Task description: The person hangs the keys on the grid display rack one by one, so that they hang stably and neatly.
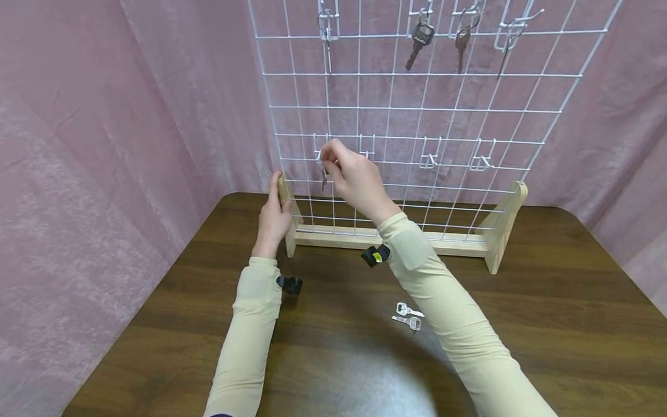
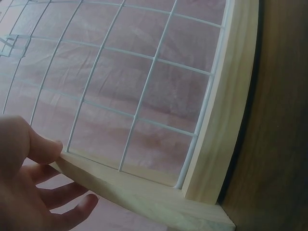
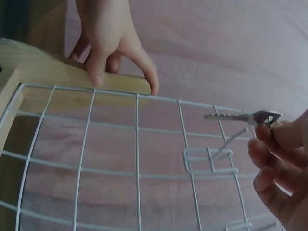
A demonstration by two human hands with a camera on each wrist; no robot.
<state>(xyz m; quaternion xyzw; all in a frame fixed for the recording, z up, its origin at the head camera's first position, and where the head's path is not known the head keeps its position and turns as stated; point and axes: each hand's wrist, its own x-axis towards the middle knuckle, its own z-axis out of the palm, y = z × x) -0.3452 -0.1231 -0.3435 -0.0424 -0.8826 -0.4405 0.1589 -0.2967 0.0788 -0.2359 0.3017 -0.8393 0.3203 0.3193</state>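
My right hand (image 1: 359, 176) pinches a metal key (image 3: 240, 117) by its ring, in front of the white wire grid. In the right wrist view, the blade points sideways past a wire hook (image 3: 211, 160) on the grid, with a gap between key and hook. At the rack's left end, my left hand (image 1: 273, 220) grips the wooden upright (image 3: 48, 72), its thumb on one side and fingers round the other. The left wrist view shows this upright's wooden edge (image 2: 110, 187) beside the grid wires.
Keys on rings, among them a dark-headed key (image 1: 422, 35), hang from the grid's top hooks. Lower hooks, including a right-hand hook (image 1: 482, 162), hold no keys. Two loose keys (image 1: 407, 322) lie on the brown table (image 1: 333, 359). Pink cloth (image 1: 130, 145) surrounds the table.
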